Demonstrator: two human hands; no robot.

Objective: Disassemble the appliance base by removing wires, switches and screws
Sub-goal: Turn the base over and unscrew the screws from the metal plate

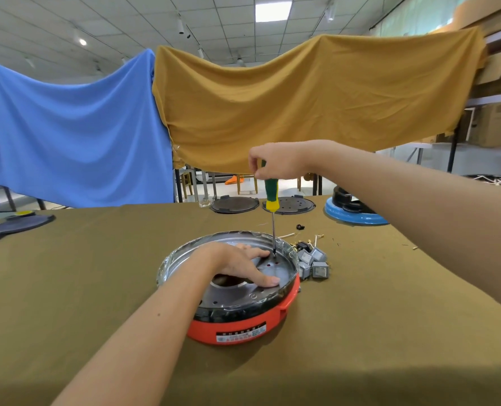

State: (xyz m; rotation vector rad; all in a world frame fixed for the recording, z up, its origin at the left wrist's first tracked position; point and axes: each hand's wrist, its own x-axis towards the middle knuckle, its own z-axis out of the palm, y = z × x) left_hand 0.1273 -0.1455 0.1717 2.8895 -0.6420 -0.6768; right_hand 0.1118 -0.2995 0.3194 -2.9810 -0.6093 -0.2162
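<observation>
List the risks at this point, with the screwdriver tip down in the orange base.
1. The left hand presses flat on the metal plate with a fingertip right beside the screwdriver tip; a slip could jab it.
2. The right hand grips only the handle's top, so the long shaft may wobble and cam out of the screw.
3. A freed screw could drop into the orange base through the plate's holes.

Left hand (240, 265) flat, right hand (275, 164) clenched

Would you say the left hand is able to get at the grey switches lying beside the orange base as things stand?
Probably yes: the left hand rests flat on the base's metal plate, holding nothing, and the grey switches lie uncovered just past the rim. Only the screwdriver shaft stands near that path.
</observation>
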